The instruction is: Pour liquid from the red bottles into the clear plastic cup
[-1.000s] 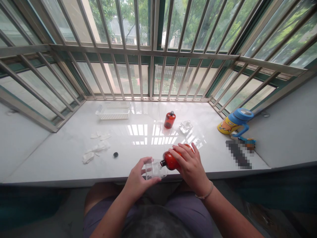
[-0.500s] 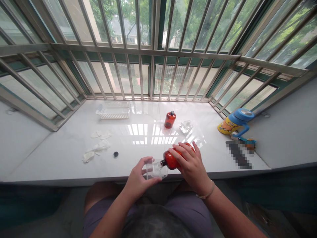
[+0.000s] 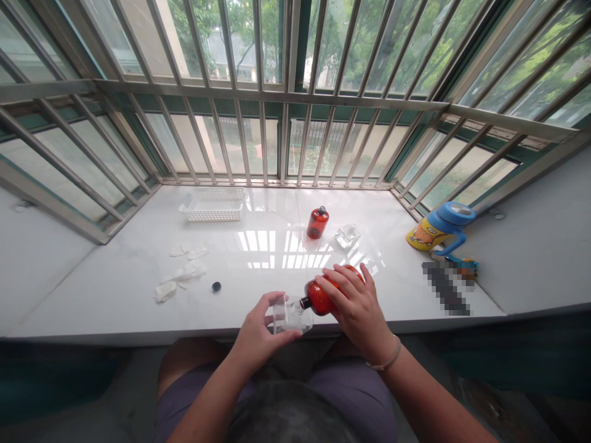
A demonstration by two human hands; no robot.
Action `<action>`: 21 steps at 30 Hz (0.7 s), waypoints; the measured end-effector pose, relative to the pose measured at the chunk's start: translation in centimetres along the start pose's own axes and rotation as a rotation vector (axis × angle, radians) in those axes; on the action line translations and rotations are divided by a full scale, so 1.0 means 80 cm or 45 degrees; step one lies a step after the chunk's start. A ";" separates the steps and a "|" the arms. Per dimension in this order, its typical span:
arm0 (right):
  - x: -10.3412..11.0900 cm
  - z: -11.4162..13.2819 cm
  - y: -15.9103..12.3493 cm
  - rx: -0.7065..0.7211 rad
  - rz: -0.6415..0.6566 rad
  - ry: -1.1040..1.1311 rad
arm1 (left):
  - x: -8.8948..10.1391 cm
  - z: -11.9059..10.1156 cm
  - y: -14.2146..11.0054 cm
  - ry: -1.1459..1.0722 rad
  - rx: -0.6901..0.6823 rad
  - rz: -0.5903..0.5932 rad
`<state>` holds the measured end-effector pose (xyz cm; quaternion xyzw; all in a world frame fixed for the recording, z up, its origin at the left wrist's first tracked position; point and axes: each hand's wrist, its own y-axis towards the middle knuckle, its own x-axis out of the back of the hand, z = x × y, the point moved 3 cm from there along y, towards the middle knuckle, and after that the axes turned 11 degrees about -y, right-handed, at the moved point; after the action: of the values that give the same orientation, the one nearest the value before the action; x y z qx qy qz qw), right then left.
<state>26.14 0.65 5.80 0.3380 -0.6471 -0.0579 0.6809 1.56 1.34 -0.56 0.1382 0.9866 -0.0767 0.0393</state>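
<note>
My left hand (image 3: 264, 323) is closed around a small clear plastic container (image 3: 290, 315) over the counter's front edge. My right hand (image 3: 353, 301) grips a red-brown bottle (image 3: 318, 298) from above. The bottle is tilted, its uncapped black neck pointing left and down into the container's mouth. Something clear shows at the neck, and I cannot make out how much liquid is in the container. A black cap (image 3: 217, 287) lies on the counter to the left. Farther back, a second red-brown bottle (image 3: 317, 224) stands upright with its dark cap on, beside another clear container (image 3: 347, 236).
A white perforated basket (image 3: 213, 213) sits at the back left of the white counter (image 3: 115, 283). Crumpled white tissues or gloves (image 3: 182, 277) lie in front of it. On the right stand a blue-and-yellow handled flask (image 3: 438, 226) and a blurred dark item (image 3: 446, 289). Metal bars (image 3: 284, 147) line the window.
Almost nothing differs. Both hands keep the tilted bottle and the clear container in the same position, with only a very slight shift of the view.
</note>
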 end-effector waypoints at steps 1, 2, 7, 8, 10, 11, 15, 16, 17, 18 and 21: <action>0.000 0.000 0.000 -0.002 -0.001 -0.002 | 0.000 0.000 0.000 -0.003 0.004 0.000; 0.000 0.000 0.000 -0.003 0.001 -0.005 | 0.000 0.000 0.000 -0.006 0.008 0.001; 0.001 -0.001 0.001 0.003 -0.001 -0.024 | 0.001 0.002 0.000 -0.017 0.021 0.009; 0.001 -0.001 0.001 0.003 -0.001 -0.024 | 0.001 0.002 0.000 -0.025 0.023 0.011; 0.001 -0.001 0.001 0.001 -0.001 -0.023 | 0.000 0.002 0.000 -0.042 0.028 0.012; 0.001 -0.001 0.001 -0.001 -0.003 -0.024 | 0.000 0.002 0.000 -0.046 0.033 0.011; 0.001 -0.001 0.001 0.000 -0.014 -0.032 | -0.001 0.003 0.001 -0.028 0.039 -0.002; 0.001 -0.001 0.001 0.001 -0.013 -0.035 | -0.001 0.003 0.001 -0.023 0.030 -0.004; 0.001 -0.001 0.001 0.001 -0.010 -0.038 | 0.000 0.003 0.002 -0.019 0.021 -0.003; 0.001 -0.001 0.001 0.001 -0.007 -0.041 | 0.000 0.004 0.002 -0.016 0.013 -0.002; 0.000 -0.001 0.001 0.005 0.003 -0.050 | 0.001 0.007 0.003 -0.018 0.018 0.001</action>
<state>26.21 0.73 5.82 0.3375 -0.6608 -0.0625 0.6675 1.59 1.48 -1.15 0.1383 0.9858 -0.0845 0.0452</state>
